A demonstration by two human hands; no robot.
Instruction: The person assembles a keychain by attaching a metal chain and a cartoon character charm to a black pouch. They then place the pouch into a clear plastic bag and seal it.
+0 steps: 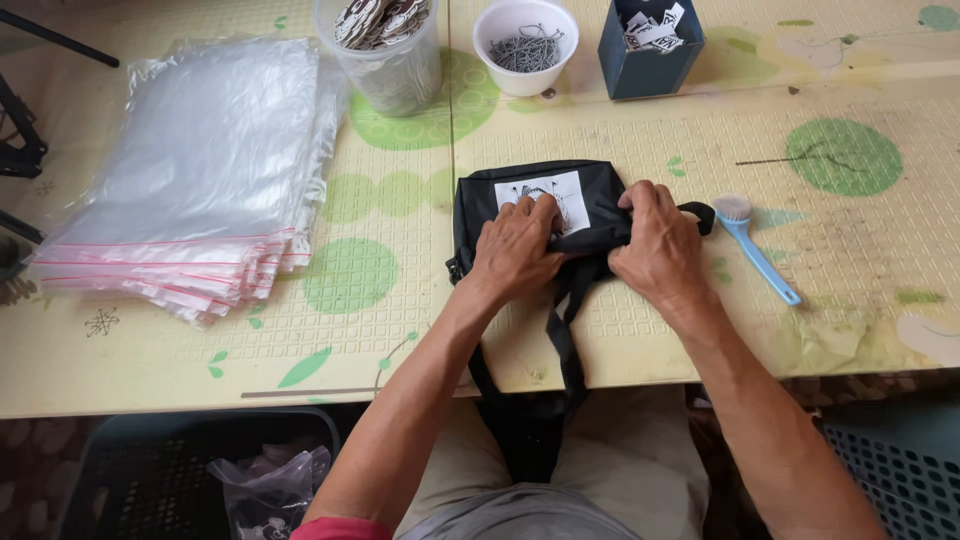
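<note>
My left hand (518, 245) presses flat on the black bag (530, 205) on the desk (700, 150), steadying it; my right hand (655, 245) grips its edge.

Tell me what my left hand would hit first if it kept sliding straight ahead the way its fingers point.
The left hand rests on the black bag, fingers on its white patch. Straight on, past the bag's far edge, it would probably meet the white bowl of small metal pieces, though depth is hard to judge.
</note>
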